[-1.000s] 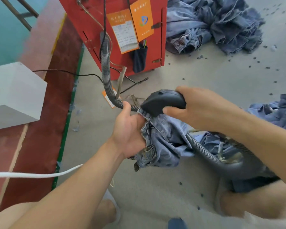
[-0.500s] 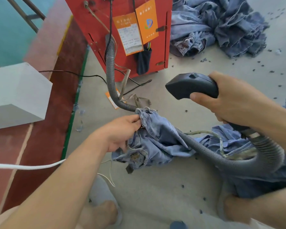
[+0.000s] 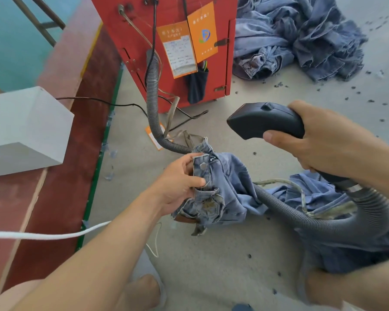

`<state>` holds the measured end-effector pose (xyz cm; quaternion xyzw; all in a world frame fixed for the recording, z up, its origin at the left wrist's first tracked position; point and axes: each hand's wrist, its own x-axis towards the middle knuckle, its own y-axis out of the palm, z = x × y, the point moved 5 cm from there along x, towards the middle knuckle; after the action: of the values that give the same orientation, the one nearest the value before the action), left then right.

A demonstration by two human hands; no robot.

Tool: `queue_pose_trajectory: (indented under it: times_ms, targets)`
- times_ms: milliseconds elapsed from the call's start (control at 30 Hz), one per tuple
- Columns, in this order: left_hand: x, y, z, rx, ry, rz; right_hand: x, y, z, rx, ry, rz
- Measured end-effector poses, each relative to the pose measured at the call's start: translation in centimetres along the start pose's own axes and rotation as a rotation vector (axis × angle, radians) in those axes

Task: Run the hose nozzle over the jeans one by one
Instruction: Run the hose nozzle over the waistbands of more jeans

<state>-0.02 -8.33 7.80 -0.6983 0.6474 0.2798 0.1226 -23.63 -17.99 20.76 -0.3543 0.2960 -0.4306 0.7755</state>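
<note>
Mid-task: denim waistband (image 3: 208, 176) pinched in the left hand (image 3: 177, 182) just in front of the red machine (image 3: 166, 52), black hose nozzle (image 3: 263, 123) gripped in the right hand (image 3: 323, 140) above it, apart; jeans pile (image 3: 301, 34) beside the machine seemingly left.

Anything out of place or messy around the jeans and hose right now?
Small dark bits of debris are scattered over the floor, thickest near the jeans pile. An orange tag lies on the floor under the hose, away from the tags hung on the red machine. Nothing looks damaged.
</note>
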Motion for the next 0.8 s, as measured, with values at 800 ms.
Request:
queue_pose_trajectory:
  times_ms: [800]
  targets:
    - [-1.2, 2.5, -2.2, -0.495, -0.172, 0.196, -1.8, 4.7, 1.7, -0.203, -0.189, 0.202]
